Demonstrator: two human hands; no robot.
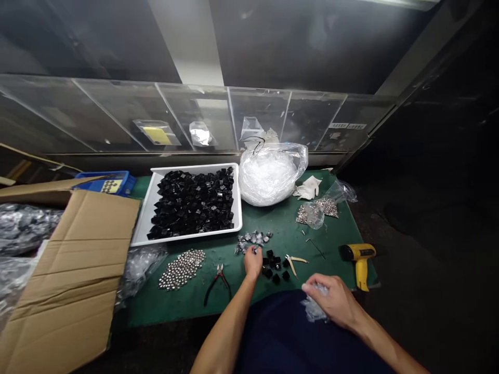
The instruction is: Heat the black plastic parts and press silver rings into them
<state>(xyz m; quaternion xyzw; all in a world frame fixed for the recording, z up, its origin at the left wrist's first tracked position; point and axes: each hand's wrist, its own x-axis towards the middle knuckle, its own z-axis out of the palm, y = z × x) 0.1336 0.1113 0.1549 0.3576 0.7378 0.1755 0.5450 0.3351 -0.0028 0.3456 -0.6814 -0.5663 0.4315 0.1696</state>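
Observation:
My left hand [253, 263] is closed at the near edge of a pile of small wrapped pieces [254, 239], its fingers pinched round one of them. Just right of it lie several loose black cube-like parts [273, 265]. My right hand [336, 300] is curled low over my lap, with crumpled clear plastic bags [315, 307] under and between its fingers. Yellow-handled pliers [293, 263] lie between the two hands. Red-and-black cutting pliers [219, 283] rest open to the left, near a spread of shiny metal balls [181, 269].
A white tray [237, 208] full of black parts stands at the back left, beside a big bag of clear plastic [268, 174]. A cardboard box [78, 259] fills the left. At right are a yellow heat gun [361, 262], a hex key [316, 248], bagged screws [327, 206] and a white glove [309, 187].

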